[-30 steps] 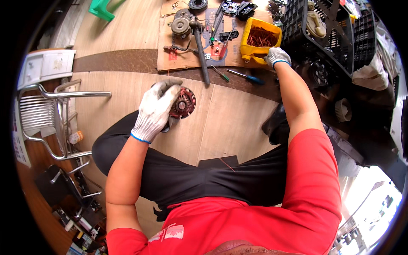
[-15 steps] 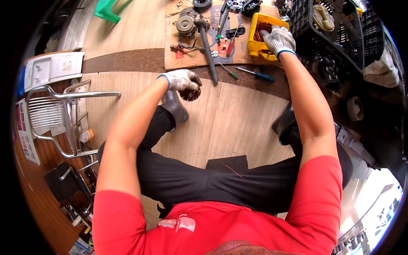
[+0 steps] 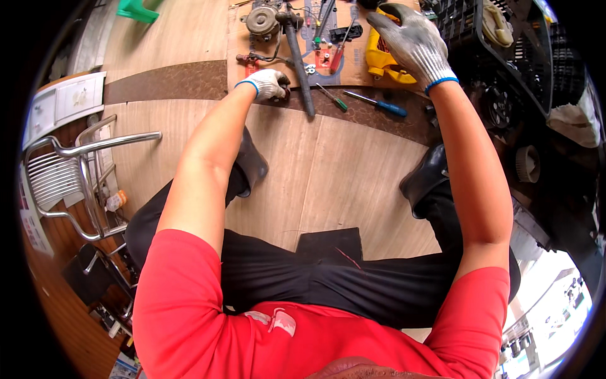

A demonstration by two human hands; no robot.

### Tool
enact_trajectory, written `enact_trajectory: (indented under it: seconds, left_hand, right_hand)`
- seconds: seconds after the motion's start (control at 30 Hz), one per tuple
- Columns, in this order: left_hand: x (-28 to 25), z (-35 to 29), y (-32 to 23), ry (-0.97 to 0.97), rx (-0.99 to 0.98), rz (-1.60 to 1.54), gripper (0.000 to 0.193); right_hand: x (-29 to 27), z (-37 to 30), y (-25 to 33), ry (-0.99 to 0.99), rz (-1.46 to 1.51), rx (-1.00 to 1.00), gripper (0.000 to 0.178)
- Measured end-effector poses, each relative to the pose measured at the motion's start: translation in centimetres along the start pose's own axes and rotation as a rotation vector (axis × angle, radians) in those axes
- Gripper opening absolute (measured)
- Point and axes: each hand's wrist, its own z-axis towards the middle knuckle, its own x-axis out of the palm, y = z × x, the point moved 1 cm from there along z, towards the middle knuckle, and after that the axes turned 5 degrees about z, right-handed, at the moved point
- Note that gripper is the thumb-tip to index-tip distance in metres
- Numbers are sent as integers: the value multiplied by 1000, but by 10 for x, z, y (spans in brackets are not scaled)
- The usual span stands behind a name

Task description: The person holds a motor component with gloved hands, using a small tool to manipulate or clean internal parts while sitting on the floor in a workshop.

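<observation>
My gloved left hand (image 3: 269, 84) is closed at the front edge of the cardboard sheet (image 3: 237, 85). Its curled fingers grip a dark red, round coil-like part, now mostly hidden. Just right of that hand lies a hammer (image 3: 299, 66), its handle toward me. Over a cut-open yellow plastic container (image 3: 379, 60), my right hand (image 3: 416, 45), also gloved, is open, with its fingers and thumb spread and nothing seen in them. Reddish copper wire (image 3: 383, 44) shows inside the container, partly covered by that hand.
A green-handled screwdriver (image 3: 334, 99) and a blue-handled one (image 3: 385, 106) lie before the cardboard. On it are a round metal motor part (image 3: 262, 21) and a red-handled screwdriver (image 3: 341, 50). Black crates (image 3: 524, 69) stand at right, a metal chair (image 3: 88, 151) at left.
My left hand has moved forward to the cardboard edge with the dark red part. My right hand has come up out of the yellow container and its fingers have spread.
</observation>
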Motion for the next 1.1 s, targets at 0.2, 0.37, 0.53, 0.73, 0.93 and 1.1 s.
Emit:
enact_trajectory:
  seconds: [0.2, 0.37, 0.53, 0.73, 0.93, 1.1]
  left_hand:
    - [-83, -80, -14, -286, -25, 344, 52]
    - [-169, -204, -46, -547, -59, 391, 64]
    - [-146, -332, -159, -825, 628, -867, 40]
    - [-111, -329, -213, -648, 789, -1339, 26]
    - [-132, -291, -233, -353, 980, -1875, 51]
    - [-159, -262, -234, -491, 884, -1917, 87]
  right_hand:
    - [-22, -39, 70, -34, 219, -217, 42]
    - [-54, -89, 132, 25, 364, -260, 37]
    - [-82, -119, 159, 106, 932, 9, 28]
    - [-63, -153, 128, 269, 1207, 40, 36]
    - [-21, -158, 146, 606, 1289, 170, 34]
    - [0, -128, 152, 498, 1427, 145, 29]
